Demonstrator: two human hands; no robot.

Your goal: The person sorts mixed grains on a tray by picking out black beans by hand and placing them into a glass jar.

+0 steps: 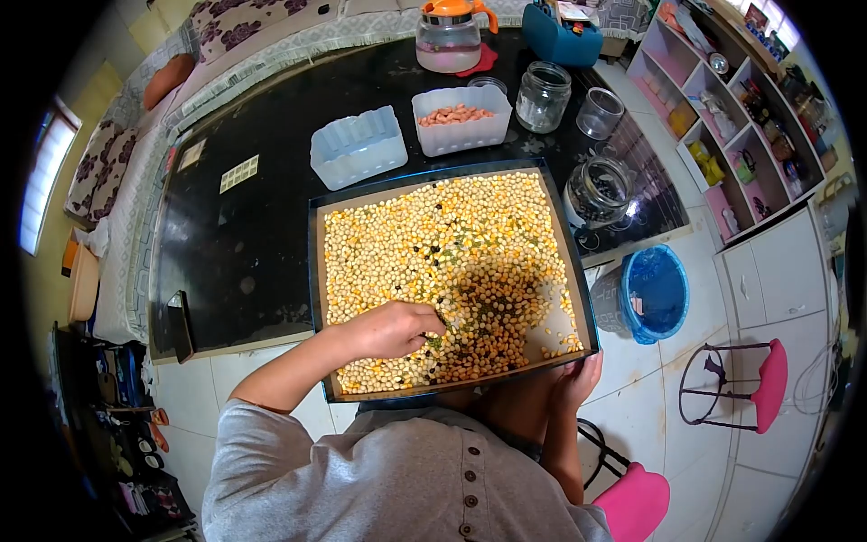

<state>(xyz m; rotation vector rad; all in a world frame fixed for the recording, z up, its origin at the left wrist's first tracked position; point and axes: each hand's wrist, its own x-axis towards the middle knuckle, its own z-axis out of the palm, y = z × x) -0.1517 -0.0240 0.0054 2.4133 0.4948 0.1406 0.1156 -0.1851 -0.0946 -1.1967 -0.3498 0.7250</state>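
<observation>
A shallow box tray [317,262] with dark blue edges rests partly on the table's near edge, tilted toward my lap. Pale soybean-like beans [379,226] fill it, mixed with yellow corn kernels, small green beans and a few black beans [433,250]. My left hand [395,330] reaches over the left part of the tray, its fingers curled together down at the beans; whatever they pinch is hidden. At the tray's near right corner, my right hand [578,381] grips the edge from below. The tray's bottom [562,316] shows through on the right.
Beyond the tray, the black table [271,271] bears a pale plastic tub [359,149], another tub [462,135] with pinkish peanuts, glass jars [544,98] and an orange-lidded jug [449,45]. A blue bin [655,294] and pink stools [772,387] stand to the right.
</observation>
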